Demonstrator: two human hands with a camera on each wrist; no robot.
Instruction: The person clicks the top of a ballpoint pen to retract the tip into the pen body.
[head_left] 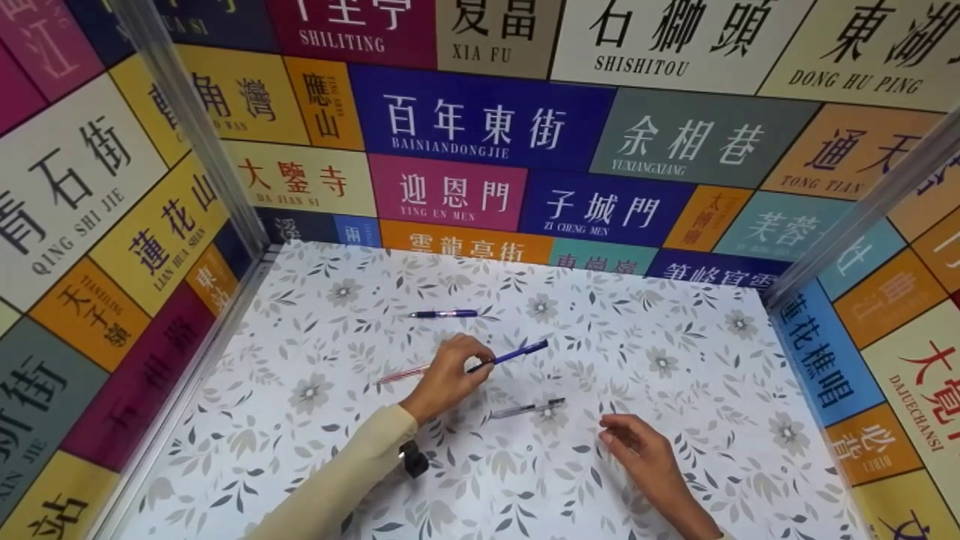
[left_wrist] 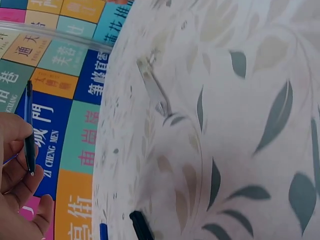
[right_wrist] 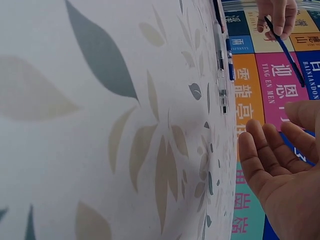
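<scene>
My left hand (head_left: 452,373) pinches a slim dark-blue pen (head_left: 519,354) between thumb and fingers over the middle of the table. In the left wrist view the pen (left_wrist: 29,125) stands nearly upright in that grasp. A red pen (head_left: 403,373) lies partly hidden behind the left hand. Nearer me lies a clear pen (head_left: 517,410) with a dark end. Farther back, a blue pen (head_left: 442,314) with a dark grip lies crosswise. My right hand (head_left: 641,450) hovers to the right of the clear pen, fingers loosely bent, and in the right wrist view its palm (right_wrist: 295,200) holds nothing.
A white cloth with grey leaves and flowers covers the table (head_left: 315,442). Upright panels with coloured name blocks (head_left: 480,112) enclose the back and both sides, meeting at clear corner strips (head_left: 202,135). A black device (head_left: 413,459) sits at the left wrist.
</scene>
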